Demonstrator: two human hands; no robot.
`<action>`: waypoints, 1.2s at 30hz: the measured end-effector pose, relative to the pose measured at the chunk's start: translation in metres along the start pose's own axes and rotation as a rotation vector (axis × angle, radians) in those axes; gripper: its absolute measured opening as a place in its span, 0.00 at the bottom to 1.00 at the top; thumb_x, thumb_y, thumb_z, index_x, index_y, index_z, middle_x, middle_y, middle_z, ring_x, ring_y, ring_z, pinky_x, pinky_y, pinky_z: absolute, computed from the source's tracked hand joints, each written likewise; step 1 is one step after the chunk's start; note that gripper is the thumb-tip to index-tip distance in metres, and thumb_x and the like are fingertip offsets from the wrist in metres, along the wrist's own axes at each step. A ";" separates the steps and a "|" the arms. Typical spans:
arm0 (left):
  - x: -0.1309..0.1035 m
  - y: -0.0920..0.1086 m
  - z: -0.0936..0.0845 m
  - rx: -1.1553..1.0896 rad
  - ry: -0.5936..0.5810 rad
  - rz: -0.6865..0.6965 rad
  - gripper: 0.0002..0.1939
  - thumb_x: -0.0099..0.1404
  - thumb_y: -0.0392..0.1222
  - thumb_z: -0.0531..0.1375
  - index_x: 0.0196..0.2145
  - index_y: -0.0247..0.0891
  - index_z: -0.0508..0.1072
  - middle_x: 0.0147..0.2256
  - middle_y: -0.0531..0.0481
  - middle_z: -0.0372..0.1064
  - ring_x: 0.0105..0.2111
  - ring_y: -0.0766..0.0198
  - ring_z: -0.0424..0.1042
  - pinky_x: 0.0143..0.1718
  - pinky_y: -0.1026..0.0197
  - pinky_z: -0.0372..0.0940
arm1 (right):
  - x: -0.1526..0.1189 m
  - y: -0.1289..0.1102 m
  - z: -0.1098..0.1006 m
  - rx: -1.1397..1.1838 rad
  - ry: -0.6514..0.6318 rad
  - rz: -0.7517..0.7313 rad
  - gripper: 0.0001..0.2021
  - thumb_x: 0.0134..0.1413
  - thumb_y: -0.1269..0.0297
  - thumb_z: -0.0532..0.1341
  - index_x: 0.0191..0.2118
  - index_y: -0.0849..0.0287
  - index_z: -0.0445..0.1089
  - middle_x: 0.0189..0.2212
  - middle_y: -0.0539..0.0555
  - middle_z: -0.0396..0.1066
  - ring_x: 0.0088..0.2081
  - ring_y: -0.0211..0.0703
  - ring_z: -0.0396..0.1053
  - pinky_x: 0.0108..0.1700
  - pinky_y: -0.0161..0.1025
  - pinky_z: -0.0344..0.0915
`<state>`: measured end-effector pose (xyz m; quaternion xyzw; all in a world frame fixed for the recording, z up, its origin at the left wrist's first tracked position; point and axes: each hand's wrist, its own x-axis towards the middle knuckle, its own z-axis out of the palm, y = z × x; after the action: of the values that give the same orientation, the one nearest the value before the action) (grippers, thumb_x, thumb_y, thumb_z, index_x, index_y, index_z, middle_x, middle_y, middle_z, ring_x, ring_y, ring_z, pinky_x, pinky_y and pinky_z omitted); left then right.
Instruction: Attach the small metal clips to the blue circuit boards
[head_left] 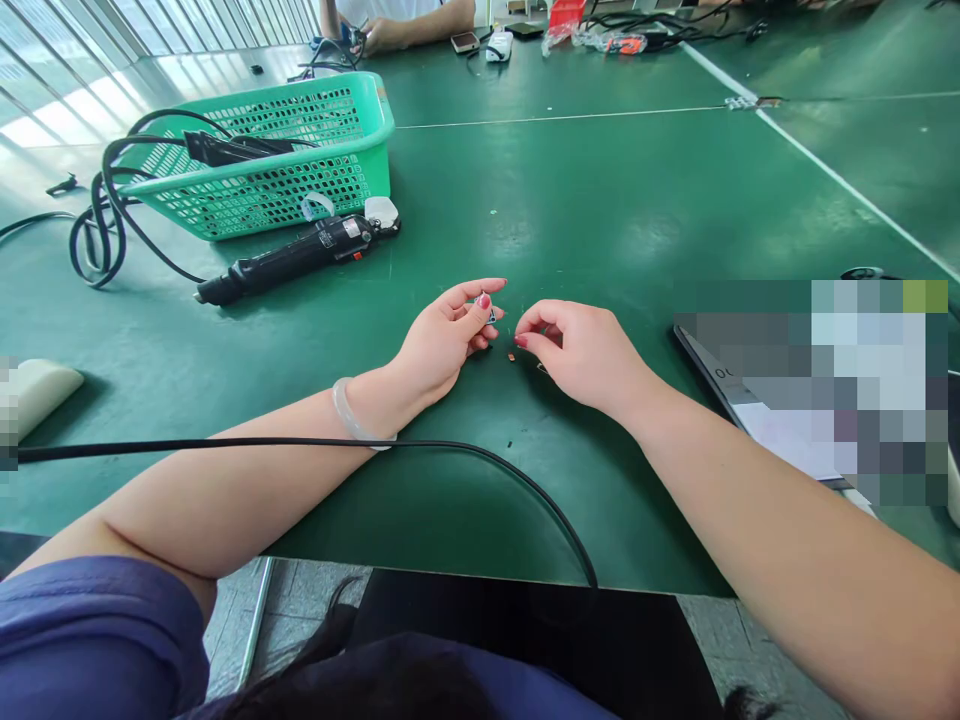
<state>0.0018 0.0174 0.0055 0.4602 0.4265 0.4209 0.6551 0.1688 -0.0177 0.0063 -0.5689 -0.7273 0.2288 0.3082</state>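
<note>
My left hand [448, 335] is raised over the green table with its thumb pressed against the fingers. Pinched there is a tiny dark bluish piece with light edges [492, 318], too small to name. Just to the right, my right hand [581, 350] has its thumb and index fingertips together; whether anything is between them is too small to see. A tiny orange-brown piece [511, 357] lies on the table between the hands. Beneath my right hand, a small light-coloured piece [541, 368] is partly hidden.
A green plastic basket [262, 190] with black cables stands at the back left. In front of it lies a black electric screwdriver [300, 255]. A black cable [480, 452] crosses over my left forearm. A dark flat object [709, 370], partly pixelated, lies right. Another person's arm [420, 30] rests at the far side.
</note>
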 end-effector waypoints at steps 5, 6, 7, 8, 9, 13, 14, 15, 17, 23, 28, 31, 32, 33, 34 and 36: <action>-0.001 -0.002 -0.001 0.105 -0.025 0.056 0.12 0.64 0.34 0.61 0.46 0.39 0.75 0.33 0.53 0.70 0.28 0.74 0.67 0.32 0.68 0.63 | -0.001 0.001 -0.002 0.138 0.123 0.073 0.04 0.56 0.67 0.59 0.32 0.56 0.72 0.28 0.50 0.74 0.28 0.38 0.67 0.34 0.39 0.63; -0.001 -0.002 -0.001 0.129 -0.042 0.079 0.14 0.62 0.33 0.63 0.46 0.38 0.75 0.33 0.53 0.70 0.29 0.74 0.67 0.33 0.67 0.64 | -0.001 0.001 -0.001 0.173 0.134 0.079 0.04 0.56 0.67 0.60 0.32 0.56 0.72 0.28 0.50 0.74 0.28 0.39 0.67 0.34 0.39 0.63; -0.002 -0.003 -0.001 0.151 -0.062 0.101 0.16 0.60 0.33 0.64 0.47 0.38 0.75 0.33 0.53 0.70 0.29 0.73 0.68 0.35 0.67 0.65 | -0.001 0.001 -0.001 0.207 0.139 0.078 0.05 0.55 0.67 0.60 0.33 0.56 0.73 0.29 0.50 0.75 0.29 0.39 0.68 0.35 0.39 0.64; -0.003 -0.003 -0.001 0.171 -0.084 0.120 0.17 0.59 0.33 0.65 0.47 0.39 0.75 0.34 0.53 0.71 0.30 0.72 0.68 0.36 0.66 0.66 | -0.001 0.001 0.000 0.240 0.139 0.071 0.05 0.55 0.66 0.60 0.33 0.56 0.73 0.29 0.50 0.75 0.29 0.39 0.69 0.35 0.39 0.65; -0.003 -0.004 -0.001 0.190 -0.104 0.132 0.19 0.58 0.34 0.66 0.48 0.39 0.75 0.34 0.52 0.71 0.30 0.72 0.68 0.37 0.64 0.66 | -0.001 0.001 0.000 0.266 0.130 0.058 0.05 0.55 0.66 0.60 0.33 0.56 0.74 0.30 0.51 0.76 0.30 0.40 0.70 0.36 0.39 0.66; -0.005 -0.005 -0.001 0.257 -0.161 0.145 0.19 0.60 0.38 0.66 0.50 0.39 0.76 0.35 0.51 0.73 0.30 0.70 0.70 0.40 0.61 0.68 | -0.002 -0.001 0.002 0.301 0.091 0.023 0.06 0.56 0.66 0.60 0.34 0.56 0.75 0.32 0.51 0.77 0.32 0.41 0.73 0.39 0.40 0.68; -0.005 -0.005 -0.001 0.263 -0.169 0.143 0.19 0.60 0.38 0.65 0.50 0.39 0.76 0.35 0.50 0.74 0.30 0.70 0.70 0.41 0.60 0.69 | -0.002 -0.002 0.003 0.295 0.094 0.020 0.06 0.56 0.67 0.60 0.34 0.56 0.75 0.32 0.51 0.78 0.32 0.41 0.73 0.39 0.40 0.68; -0.005 -0.005 -0.001 0.267 -0.174 0.143 0.18 0.61 0.37 0.65 0.50 0.38 0.76 0.35 0.50 0.74 0.30 0.70 0.70 0.41 0.60 0.69 | -0.002 -0.002 0.003 0.288 0.103 0.018 0.06 0.56 0.67 0.60 0.35 0.56 0.75 0.32 0.51 0.78 0.32 0.41 0.74 0.39 0.40 0.69; -0.004 -0.005 -0.001 0.269 -0.182 0.139 0.19 0.61 0.36 0.64 0.51 0.38 0.75 0.35 0.50 0.75 0.30 0.69 0.71 0.43 0.59 0.70 | -0.002 -0.002 0.003 0.272 0.128 0.012 0.06 0.56 0.66 0.61 0.35 0.56 0.76 0.33 0.51 0.78 0.33 0.41 0.74 0.40 0.41 0.69; -0.004 -0.006 -0.002 0.211 -0.194 0.133 0.23 0.57 0.35 0.67 0.51 0.40 0.75 0.40 0.49 0.75 0.35 0.66 0.73 0.45 0.57 0.70 | -0.002 -0.001 0.003 0.251 0.172 0.026 0.06 0.55 0.68 0.61 0.35 0.56 0.77 0.34 0.51 0.79 0.35 0.42 0.75 0.43 0.42 0.70; -0.003 -0.006 -0.002 0.224 -0.165 0.126 0.24 0.57 0.33 0.66 0.53 0.39 0.75 0.37 0.50 0.76 0.32 0.67 0.74 0.47 0.55 0.70 | -0.002 0.001 0.003 0.256 0.180 0.022 0.07 0.55 0.69 0.61 0.37 0.57 0.78 0.34 0.52 0.79 0.35 0.42 0.75 0.43 0.42 0.70; -0.002 -0.006 -0.003 0.244 -0.161 0.125 0.27 0.57 0.34 0.66 0.55 0.39 0.73 0.36 0.51 0.77 0.33 0.66 0.75 0.48 0.55 0.70 | -0.002 0.002 0.003 0.278 0.181 0.019 0.07 0.54 0.68 0.62 0.38 0.57 0.78 0.34 0.52 0.79 0.35 0.42 0.76 0.43 0.41 0.71; -0.002 -0.006 -0.003 0.248 -0.162 0.122 0.28 0.57 0.34 0.67 0.56 0.39 0.73 0.35 0.51 0.77 0.33 0.66 0.76 0.49 0.55 0.70 | -0.002 0.002 0.003 0.288 0.182 0.020 0.07 0.54 0.68 0.63 0.37 0.57 0.78 0.34 0.52 0.79 0.35 0.42 0.76 0.42 0.41 0.71; -0.002 -0.006 -0.003 0.250 -0.163 0.120 0.28 0.57 0.35 0.67 0.56 0.39 0.72 0.35 0.51 0.78 0.33 0.66 0.76 0.49 0.55 0.70 | -0.002 0.002 0.003 0.297 0.187 0.020 0.06 0.53 0.68 0.63 0.37 0.57 0.78 0.33 0.52 0.79 0.34 0.42 0.76 0.42 0.41 0.71; -0.002 -0.006 -0.003 0.248 -0.163 0.118 0.29 0.57 0.35 0.67 0.56 0.39 0.72 0.35 0.50 0.78 0.34 0.65 0.76 0.49 0.55 0.70 | -0.001 0.003 0.004 0.304 0.192 0.021 0.06 0.53 0.68 0.64 0.36 0.57 0.78 0.32 0.51 0.79 0.34 0.42 0.75 0.41 0.40 0.70; -0.003 -0.005 -0.003 0.239 -0.163 0.119 0.30 0.56 0.35 0.67 0.57 0.38 0.72 0.36 0.50 0.79 0.36 0.64 0.77 0.49 0.56 0.70 | -0.001 0.003 0.004 0.307 0.204 0.022 0.04 0.53 0.68 0.64 0.34 0.57 0.78 0.31 0.51 0.78 0.32 0.40 0.74 0.38 0.39 0.70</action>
<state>-0.0007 0.0140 0.0003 0.5921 0.3908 0.3664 0.6020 0.1684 -0.0174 0.0014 -0.5435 -0.6425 0.2816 0.4611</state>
